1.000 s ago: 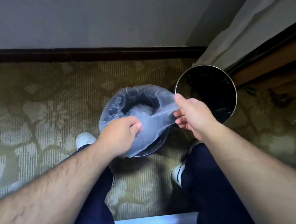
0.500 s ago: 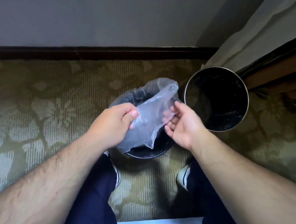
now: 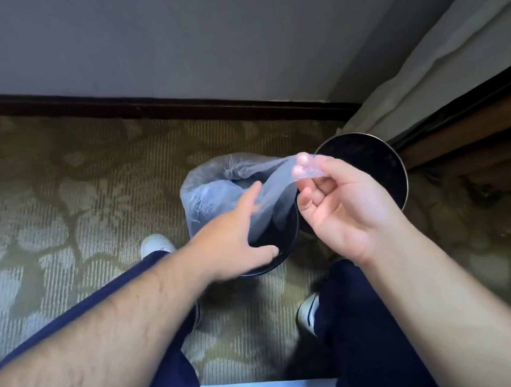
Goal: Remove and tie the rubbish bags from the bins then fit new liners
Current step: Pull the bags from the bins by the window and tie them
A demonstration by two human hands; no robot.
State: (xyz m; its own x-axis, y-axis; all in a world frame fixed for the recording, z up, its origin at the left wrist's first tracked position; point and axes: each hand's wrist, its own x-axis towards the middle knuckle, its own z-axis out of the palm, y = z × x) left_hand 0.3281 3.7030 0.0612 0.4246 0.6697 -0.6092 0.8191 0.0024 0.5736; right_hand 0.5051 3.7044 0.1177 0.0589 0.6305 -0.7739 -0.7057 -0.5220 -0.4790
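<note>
The right hand's [image 3: 344,206] fingers [image 3: 335,166] are pinching the liner's [image 3: 213,191] edge, lifting it higher than a moment ago. The left hand [image 3: 237,242] has released, its fingers lying straight against the film. The thin, crinkly, translucent plastic is draping half over the round black bin [image 3: 274,262], seemingly being fitted.

Two bins side by side on the carpet [image 3: 90,195], skirting board [image 3: 175,104] behind them. The left bin [image 3: 265,269] has the liner [image 3: 216,191] in it; the right bin [image 3: 367,162] sits just beside it, by the curtain [image 3: 439,63] at far right. Left hand [image 3: 236,236] over the left bin's near rim. Right hand [image 3: 337,203] above the gap between the bins, pinching the liner's edge.
</note>
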